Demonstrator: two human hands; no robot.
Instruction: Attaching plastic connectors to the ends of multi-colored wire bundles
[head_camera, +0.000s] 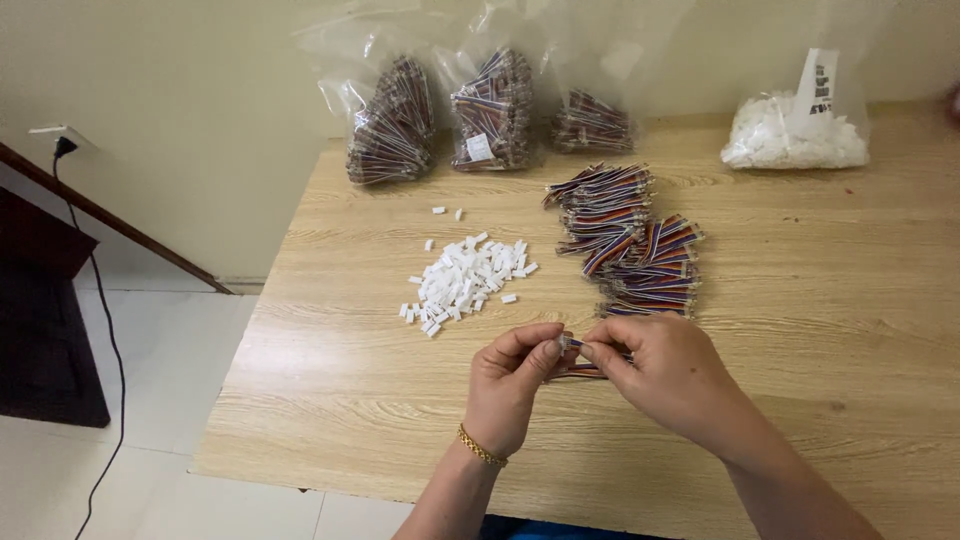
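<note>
My left hand (512, 385), with a gold bracelet at the wrist, and my right hand (662, 375) meet over the wooden table (820, 330). Both pinch the end of a short multicoloured ribbon cable (572, 345), whose wires trail under my right palm. Whether a white connector sits on its tip I cannot tell. A heap of small white plastic connectors (465, 280) lies just beyond my left hand. A pile of striped cable pieces (630, 245) lies beyond my right hand.
Three clear bags of cable bundles (490, 110) lean on the wall at the table's back edge. A bag of white parts (795, 135) stands back right. Left of the table are tiled floor, a dark cabinet (40, 330) and a black cord (105, 330).
</note>
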